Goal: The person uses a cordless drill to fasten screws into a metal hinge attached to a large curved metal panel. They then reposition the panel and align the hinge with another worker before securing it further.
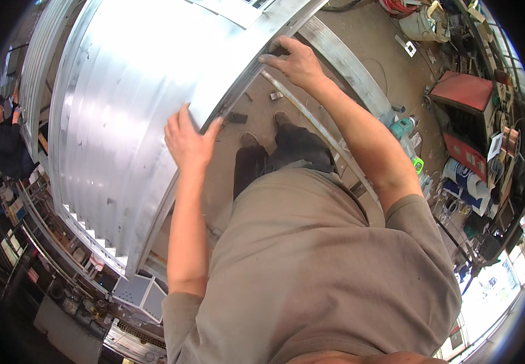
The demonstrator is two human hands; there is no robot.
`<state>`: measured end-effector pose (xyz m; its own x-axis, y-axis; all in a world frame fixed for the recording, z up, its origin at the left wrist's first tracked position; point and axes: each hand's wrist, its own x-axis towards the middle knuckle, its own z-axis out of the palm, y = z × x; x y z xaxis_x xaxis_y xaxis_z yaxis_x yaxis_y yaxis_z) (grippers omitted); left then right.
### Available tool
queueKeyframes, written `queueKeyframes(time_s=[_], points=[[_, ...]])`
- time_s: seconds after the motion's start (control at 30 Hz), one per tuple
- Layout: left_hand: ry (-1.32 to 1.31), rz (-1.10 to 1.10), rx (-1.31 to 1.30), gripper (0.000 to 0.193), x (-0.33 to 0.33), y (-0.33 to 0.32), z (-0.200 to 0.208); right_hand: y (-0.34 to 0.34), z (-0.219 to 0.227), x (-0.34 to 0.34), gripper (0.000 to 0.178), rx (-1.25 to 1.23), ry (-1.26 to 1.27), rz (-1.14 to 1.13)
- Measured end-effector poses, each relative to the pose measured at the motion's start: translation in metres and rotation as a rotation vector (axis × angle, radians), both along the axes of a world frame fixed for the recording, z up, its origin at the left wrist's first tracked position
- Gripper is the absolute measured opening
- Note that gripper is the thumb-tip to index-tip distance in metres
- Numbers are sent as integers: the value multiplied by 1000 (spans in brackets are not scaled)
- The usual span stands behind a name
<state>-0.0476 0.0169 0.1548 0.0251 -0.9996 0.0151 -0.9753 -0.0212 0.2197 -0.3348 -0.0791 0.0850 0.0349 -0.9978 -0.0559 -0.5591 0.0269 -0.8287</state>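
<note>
Spreading pressure evenly along the rail [241,82] would likely serve well here, with skin off its edge. The left hand [188,142] lies with fingers splayed on the panel [132,115], thumb apart beside the rail. The right hand [297,64] curls at the rail farther ahead; whether it grips, I cannot tell. The panel, ahead-left of the left hand, is shiny, ribbed metal; the rail is straight, darker-sided.

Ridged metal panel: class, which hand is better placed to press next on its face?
Probably the left hand: it reaches over the ridged metal panel, while the right hand is at the edge rail.
</note>
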Motion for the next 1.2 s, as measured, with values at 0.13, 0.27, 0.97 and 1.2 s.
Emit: queueKeyframes(time_s=[0.13, 0.27, 0.97, 1.2], points=[[-57, -42, -22, 80, -37, -28, -9, 2, -9, 3, 45, -65, -19, 8], [-117, -15, -34, 80, -51, -35, -13, 9, -20, 3, 36, -67, -138, -32], [-294, -193, -39, 86, -51, -30, -29, 88, -65, 99, 42, 149, -1132, -386], [-282, -301, 13, 79, -47, -30, -22, 94, -83, 128, 42, -19, -1258, -417]])
